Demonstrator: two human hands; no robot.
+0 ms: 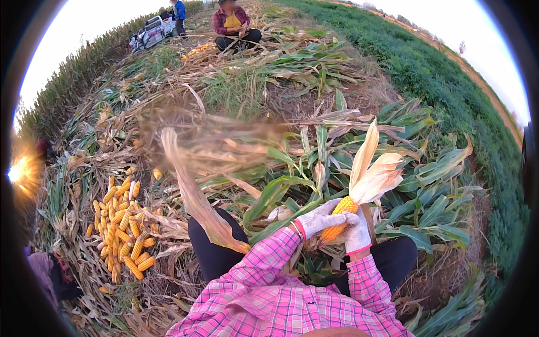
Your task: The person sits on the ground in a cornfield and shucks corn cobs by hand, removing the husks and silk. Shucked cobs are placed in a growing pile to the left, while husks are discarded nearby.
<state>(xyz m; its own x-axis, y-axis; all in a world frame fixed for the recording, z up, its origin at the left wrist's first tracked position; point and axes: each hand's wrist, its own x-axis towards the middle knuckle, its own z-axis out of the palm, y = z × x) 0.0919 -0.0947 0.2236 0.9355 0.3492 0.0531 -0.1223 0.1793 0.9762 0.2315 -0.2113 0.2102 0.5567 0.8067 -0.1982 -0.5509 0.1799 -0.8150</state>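
Both my hands wear white knit gloves with pinkish-red cuffs and meet around one ear of corn above my lap. My left hand wraps the cob from the left side. My right hand closes on it from the right, its fingers by the left hand's fingertips. Bare yellow kernels show above and below the gloves. Pale dry husk is peeled open and still hangs on at the far end. A long dry corn leaf slants across my left knee. Cut green corn stalks lie before my legs.
Husked yellow ears lie in a heap on the ground to my left. Ahead, a person sits among corn stalks beside more ears. A cargo vehicle and people stand farther back. Low green crop borders the right.
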